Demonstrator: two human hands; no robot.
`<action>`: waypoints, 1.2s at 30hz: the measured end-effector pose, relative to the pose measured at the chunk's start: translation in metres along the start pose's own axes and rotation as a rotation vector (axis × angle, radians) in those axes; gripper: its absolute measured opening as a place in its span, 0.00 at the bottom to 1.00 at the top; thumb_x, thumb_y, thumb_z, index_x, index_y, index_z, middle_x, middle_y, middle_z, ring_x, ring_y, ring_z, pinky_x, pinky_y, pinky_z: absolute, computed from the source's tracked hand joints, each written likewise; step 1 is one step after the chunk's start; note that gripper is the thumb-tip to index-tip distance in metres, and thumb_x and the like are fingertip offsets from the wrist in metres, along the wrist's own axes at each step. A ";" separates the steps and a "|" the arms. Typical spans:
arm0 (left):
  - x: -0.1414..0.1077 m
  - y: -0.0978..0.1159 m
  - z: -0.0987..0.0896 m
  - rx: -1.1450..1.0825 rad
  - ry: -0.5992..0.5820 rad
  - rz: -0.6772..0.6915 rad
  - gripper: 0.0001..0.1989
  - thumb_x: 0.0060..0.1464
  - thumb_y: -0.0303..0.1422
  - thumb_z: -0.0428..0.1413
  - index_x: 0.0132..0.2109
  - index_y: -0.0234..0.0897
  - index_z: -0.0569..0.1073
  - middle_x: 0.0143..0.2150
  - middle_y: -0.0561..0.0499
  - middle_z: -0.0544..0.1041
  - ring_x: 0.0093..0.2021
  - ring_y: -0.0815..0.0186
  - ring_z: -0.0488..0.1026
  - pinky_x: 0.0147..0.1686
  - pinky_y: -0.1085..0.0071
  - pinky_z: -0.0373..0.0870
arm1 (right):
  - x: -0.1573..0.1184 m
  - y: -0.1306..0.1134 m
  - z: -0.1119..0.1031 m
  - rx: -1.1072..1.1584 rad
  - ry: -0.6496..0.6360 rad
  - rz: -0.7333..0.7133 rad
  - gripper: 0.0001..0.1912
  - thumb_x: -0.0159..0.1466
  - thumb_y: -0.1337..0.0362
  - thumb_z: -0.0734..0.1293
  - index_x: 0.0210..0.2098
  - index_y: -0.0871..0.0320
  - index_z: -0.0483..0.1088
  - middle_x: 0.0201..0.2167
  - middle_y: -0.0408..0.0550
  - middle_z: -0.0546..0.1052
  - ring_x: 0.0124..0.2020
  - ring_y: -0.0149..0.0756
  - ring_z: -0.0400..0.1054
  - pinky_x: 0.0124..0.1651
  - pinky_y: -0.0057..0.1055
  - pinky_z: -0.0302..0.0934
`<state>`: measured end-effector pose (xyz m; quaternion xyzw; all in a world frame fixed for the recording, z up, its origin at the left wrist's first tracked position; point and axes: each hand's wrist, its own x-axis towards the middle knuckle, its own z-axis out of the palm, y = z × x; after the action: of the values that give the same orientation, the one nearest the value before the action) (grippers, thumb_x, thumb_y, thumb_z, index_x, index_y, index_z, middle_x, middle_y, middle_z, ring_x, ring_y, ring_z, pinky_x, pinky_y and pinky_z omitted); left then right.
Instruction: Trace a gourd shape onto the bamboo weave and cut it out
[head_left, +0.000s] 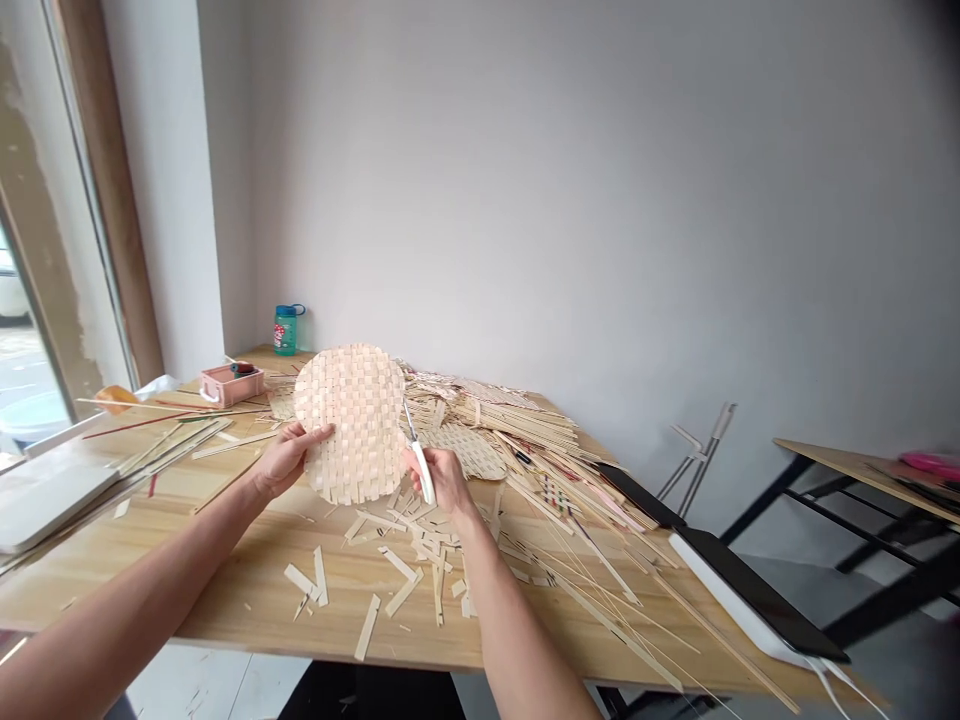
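My left hand grips the left edge of a rounded woven bamboo panel, thumb on its front face. The panel is held up, tilted toward me, above the table. My right hand is closed around white-handled scissors. Their blades point up along the panel's right edge; whether they touch it I cannot tell. Below lie many cut strip offcuts. Behind my right hand rests another woven piece, partly hidden.
Bundled bamboo strips cover the table's back right. A pink box and a teal bottle stand at the back left. A black-topped device with white cables lies on the right edge, a pale flat slab on the left.
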<state>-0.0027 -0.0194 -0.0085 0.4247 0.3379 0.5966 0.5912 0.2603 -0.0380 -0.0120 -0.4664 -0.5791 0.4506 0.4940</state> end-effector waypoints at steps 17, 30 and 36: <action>-0.001 0.002 0.002 0.000 0.017 0.008 0.17 0.38 0.36 0.75 0.37 0.34 0.84 0.39 0.40 0.87 0.36 0.55 0.84 0.37 0.66 0.80 | 0.000 0.003 -0.004 0.052 -0.046 0.026 0.23 0.50 0.46 0.78 0.21 0.59 0.73 0.18 0.42 0.73 0.17 0.28 0.64 0.20 0.24 0.58; 0.004 -0.001 -0.002 0.038 0.031 -0.003 0.17 0.39 0.36 0.75 0.39 0.39 0.85 0.40 0.43 0.87 0.39 0.53 0.85 0.37 0.66 0.82 | -0.006 -0.013 0.005 0.254 -0.068 0.203 0.21 0.58 0.50 0.72 0.22 0.61 0.69 0.17 0.42 0.69 0.17 0.25 0.60 0.21 0.23 0.54; 0.003 0.002 -0.001 0.058 0.041 0.008 0.18 0.38 0.37 0.75 0.39 0.38 0.85 0.41 0.42 0.87 0.41 0.51 0.85 0.38 0.65 0.82 | -0.008 -0.013 0.003 0.208 -0.117 0.203 0.20 0.58 0.52 0.74 0.22 0.61 0.70 0.16 0.42 0.70 0.17 0.25 0.61 0.20 0.22 0.54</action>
<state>-0.0039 -0.0162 -0.0070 0.4304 0.3654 0.5975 0.5694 0.2568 -0.0482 -0.0003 -0.4416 -0.5070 0.5824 0.4570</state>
